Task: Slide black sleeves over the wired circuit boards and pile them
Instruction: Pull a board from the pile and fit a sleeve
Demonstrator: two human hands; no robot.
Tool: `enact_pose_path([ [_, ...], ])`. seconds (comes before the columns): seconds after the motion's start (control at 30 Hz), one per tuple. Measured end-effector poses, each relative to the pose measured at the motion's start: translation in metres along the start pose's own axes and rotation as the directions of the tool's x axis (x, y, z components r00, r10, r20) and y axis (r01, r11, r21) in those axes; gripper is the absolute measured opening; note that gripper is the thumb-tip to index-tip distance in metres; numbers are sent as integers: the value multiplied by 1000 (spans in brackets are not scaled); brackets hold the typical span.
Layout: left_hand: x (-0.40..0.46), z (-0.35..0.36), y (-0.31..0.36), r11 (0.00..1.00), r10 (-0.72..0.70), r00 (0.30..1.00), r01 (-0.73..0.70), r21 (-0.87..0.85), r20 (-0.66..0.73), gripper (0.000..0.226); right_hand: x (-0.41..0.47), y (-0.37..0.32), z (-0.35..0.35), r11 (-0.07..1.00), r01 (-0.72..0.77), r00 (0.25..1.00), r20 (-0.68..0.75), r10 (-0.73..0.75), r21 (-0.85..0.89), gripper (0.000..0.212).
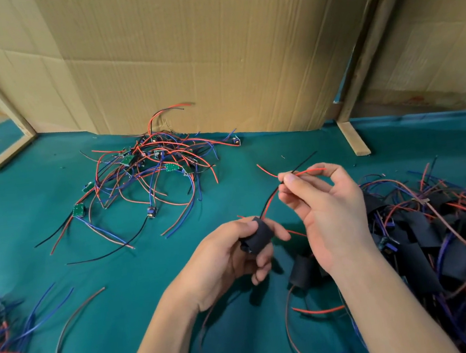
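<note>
My left hand (235,252) grips a black sleeve (258,236) just above the green table, thumb on top and fingers curled under it. A red and a black wire (269,198) come out of the sleeve's far end and rise to my right hand (321,203), which pinches them between thumb and forefinger. The wire tips fan out past those fingers. The board inside the sleeve is hidden. A pile of bare green circuit boards with red, blue and black wires (151,168) lies at the back centre. A heap of sleeved boards (444,235) lies at the right.
A loose black sleeve (302,273) lies under my right wrist. More red and blue wires (2,336) spread at the left edge. A cardboard wall (195,49) on wooden strips (353,138) closes off the back of the green table (38,206).
</note>
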State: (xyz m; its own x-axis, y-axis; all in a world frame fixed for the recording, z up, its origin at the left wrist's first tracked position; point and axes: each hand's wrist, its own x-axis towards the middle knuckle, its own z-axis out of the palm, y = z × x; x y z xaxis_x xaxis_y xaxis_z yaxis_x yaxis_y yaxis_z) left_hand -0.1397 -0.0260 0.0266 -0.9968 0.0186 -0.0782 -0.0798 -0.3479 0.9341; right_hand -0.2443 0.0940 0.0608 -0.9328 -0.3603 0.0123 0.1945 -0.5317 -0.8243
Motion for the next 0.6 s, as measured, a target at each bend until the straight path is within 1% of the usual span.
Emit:
enact_pose_path([
  [0.13, 0, -3, 0, 1000, 11, 1000, -11, -2, 20, 44, 1, 0, -1, 998, 19, 999, -48, -16, 59, 32],
  [0.33, -5, -5, 0, 998, 61, 987, -58, -24, 147, 42, 2, 0, -1, 995, 32, 993, -119, -21, 90, 33],
  [0.6, -9, -3, 4, 998, 62, 979, -60, -18, 193, 42, 2, -3, -1, 994, 22, 988, -156, -5, 107, 34],
])
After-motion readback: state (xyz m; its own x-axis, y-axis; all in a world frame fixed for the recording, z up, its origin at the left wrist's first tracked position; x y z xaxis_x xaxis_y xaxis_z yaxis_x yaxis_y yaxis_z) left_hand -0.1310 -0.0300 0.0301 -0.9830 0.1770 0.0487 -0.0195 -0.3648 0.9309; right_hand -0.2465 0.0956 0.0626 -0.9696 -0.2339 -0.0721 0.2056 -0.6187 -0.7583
